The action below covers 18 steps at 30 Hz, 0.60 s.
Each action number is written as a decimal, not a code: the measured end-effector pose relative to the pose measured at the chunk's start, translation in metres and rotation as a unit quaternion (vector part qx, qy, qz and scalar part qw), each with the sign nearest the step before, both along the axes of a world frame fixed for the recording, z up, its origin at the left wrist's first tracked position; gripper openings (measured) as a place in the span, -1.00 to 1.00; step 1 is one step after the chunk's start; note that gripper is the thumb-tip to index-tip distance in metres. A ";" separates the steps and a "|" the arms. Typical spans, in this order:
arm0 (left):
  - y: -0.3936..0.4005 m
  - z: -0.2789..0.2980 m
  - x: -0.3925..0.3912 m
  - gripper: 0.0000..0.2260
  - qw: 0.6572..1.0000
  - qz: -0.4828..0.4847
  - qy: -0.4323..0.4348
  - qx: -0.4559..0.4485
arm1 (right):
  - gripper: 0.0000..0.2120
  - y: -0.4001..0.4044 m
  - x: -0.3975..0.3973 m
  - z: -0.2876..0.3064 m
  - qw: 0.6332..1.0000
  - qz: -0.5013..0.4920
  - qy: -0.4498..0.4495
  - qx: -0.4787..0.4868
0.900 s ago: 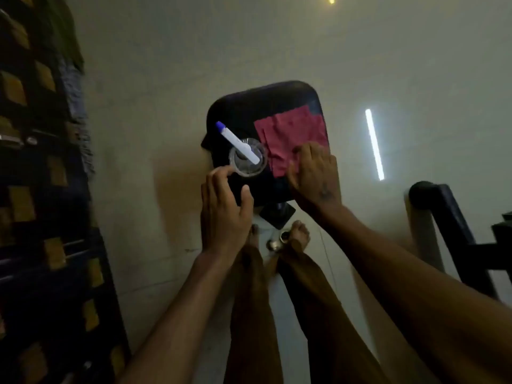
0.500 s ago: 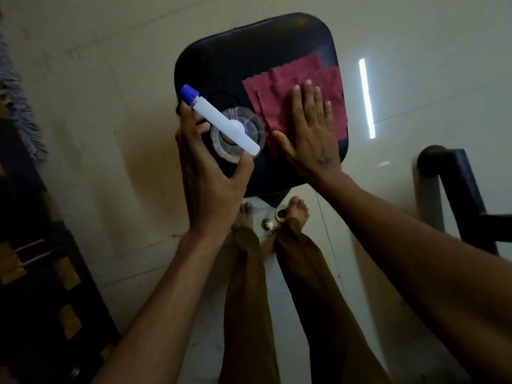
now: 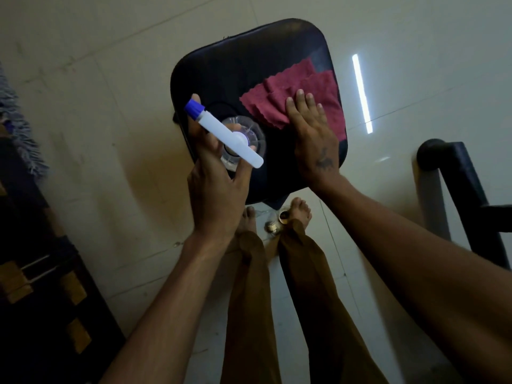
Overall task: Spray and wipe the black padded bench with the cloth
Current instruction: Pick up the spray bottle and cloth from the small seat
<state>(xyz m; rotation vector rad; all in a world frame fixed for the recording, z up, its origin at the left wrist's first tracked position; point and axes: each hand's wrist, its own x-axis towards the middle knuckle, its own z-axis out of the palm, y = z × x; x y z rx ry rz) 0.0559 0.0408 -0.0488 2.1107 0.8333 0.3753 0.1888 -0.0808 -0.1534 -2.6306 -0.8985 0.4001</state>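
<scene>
Left grip [image 3: 219, 189] — fingers and thumb curled round a clear spray bottle [image 3: 240, 139], seen from above, with its white trigger head and blue nozzle [image 3: 194, 107] pointing up and to the left; the bottle is held over the near left part of the desk.
Right grip [image 3: 313, 134] — flat, fingers straight and together, palm pressing down on the cloth; a small dark mark shows on the back of the hand.
Cloth [image 3: 318, 87] — maroon, folded into overlapping layers with zigzag edges, lying on the right half of the desk under and beyond the right grip's fingers.
Desk [image 3: 235, 65] — black padded bench top, rounded corners, slightly glossy, viewed from directly above; its base shows dark beneath the near edge.
Floor [image 3: 110, 79] — pale tiles with a bright strip of reflected light [image 3: 361, 92] to the right of the desk.
Person — bare feet [image 3: 300, 210] just below the desk's near edge, brown trousers [image 3: 249, 300], two small round metal objects [image 3: 284, 216] on the floor between the feet.
Surroundings — black frame [image 3: 465, 176] at right, dark patterned furniture [image 3: 41, 286] at lower left, grey fringe [image 3: 19, 128] at the left edge.
</scene>
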 end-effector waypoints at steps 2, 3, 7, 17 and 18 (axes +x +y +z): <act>-0.002 0.003 -0.001 -0.31 1.000 -0.006 0.010 -0.001 | -0.49 -0.003 -0.001 0.009 1.000 -0.006 0.015 0.009; -0.003 0.005 -0.001 -0.31 1.000 -0.017 0.011 -0.001 | -0.52 -0.006 -0.003 0.015 1.000 -0.005 0.024 0.014; -0.012 0.018 -0.007 -0.30 0.998 -0.053 0.013 -0.018 | -0.55 -0.030 -0.019 0.047 0.999 -0.027 0.034 0.032; -0.067 0.113 -0.012 -0.25 0.983 -0.171 0.041 -0.047 | -0.61 -0.120 -0.081 0.185 0.976 -0.199 0.009 0.089; -0.075 0.127 -0.010 -0.27 0.978 -0.195 0.053 -0.046 | -0.62 -0.131 -0.086 0.201 0.969 -0.226 0.004 0.098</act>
